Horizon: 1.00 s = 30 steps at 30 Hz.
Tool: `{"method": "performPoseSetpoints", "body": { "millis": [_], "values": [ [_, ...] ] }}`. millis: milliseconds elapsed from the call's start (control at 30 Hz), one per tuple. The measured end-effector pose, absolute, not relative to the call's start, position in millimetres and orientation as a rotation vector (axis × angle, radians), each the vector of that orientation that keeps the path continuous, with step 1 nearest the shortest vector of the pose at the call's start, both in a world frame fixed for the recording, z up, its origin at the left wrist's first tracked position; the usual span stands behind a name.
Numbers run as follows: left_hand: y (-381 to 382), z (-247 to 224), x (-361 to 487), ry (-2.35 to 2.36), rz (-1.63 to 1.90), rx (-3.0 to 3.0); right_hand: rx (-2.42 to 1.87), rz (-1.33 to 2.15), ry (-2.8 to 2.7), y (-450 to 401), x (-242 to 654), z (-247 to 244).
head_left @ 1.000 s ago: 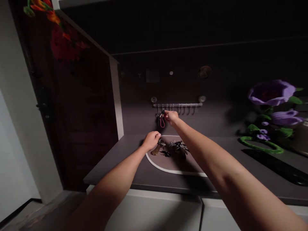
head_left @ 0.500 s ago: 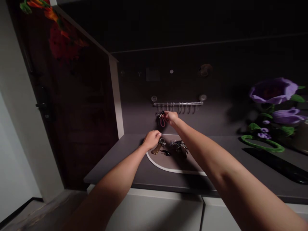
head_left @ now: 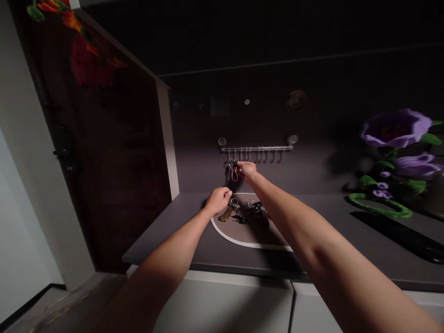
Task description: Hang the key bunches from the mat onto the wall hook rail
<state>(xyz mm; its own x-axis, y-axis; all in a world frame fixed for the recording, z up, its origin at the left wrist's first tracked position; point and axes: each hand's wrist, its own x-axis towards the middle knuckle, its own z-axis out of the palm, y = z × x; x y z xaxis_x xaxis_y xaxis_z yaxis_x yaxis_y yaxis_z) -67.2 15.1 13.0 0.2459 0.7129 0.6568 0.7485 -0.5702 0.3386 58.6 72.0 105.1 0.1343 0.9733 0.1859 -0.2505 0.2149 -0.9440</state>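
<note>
My right hand point(head_left: 247, 169) pinches a bunch of keys point(head_left: 235, 175) with a black piece and a reddish loop. It is just below the left hooks of a clear hook rail point(head_left: 256, 149); whether the ring sits on a hook is too small to tell. My left hand point(head_left: 219, 200) is curled closed over the left edge of a white-rimmed mat point(head_left: 236, 240), its finger contents hidden. Beside it on the mat lie a key ring with a brown fob point(head_left: 226, 214) and a black key point(head_left: 240, 219). More keys point(head_left: 255, 207) lie to the right, partly in my right arm's shadow.
The mat lies on a grey counter point(head_left: 166, 231) under a dark overhead cabinet point(head_left: 243, 37). On the right are purple flowers point(head_left: 397, 129), a green ring point(head_left: 379, 206) and a long black object point(head_left: 395, 233). A dark door point(head_left: 114, 185) stands at the left.
The keys in my right hand have shifted slightly beneath the left hooks, with a ring now showing above the black piece. My left hand has stayed nearly still.
</note>
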Motion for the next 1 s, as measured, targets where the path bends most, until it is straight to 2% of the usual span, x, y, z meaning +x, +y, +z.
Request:
{"method": "performPoseSetpoints", "body": {
  "millis": [567, 800, 1000],
  "values": [
    [10, 17, -69, -1.452, -1.216, -2.464, -1.019, 1.023, -1.148, 34, 78, 99],
    [10, 17, -72, -1.451, -1.182, -2.494, -1.026, 0.952, -1.400, 9, 92, 70],
    [9, 15, -74, -1.452, -1.119, -2.570, -1.060, 0.710, -1.668, 11, 102, 40]
  ]
}}
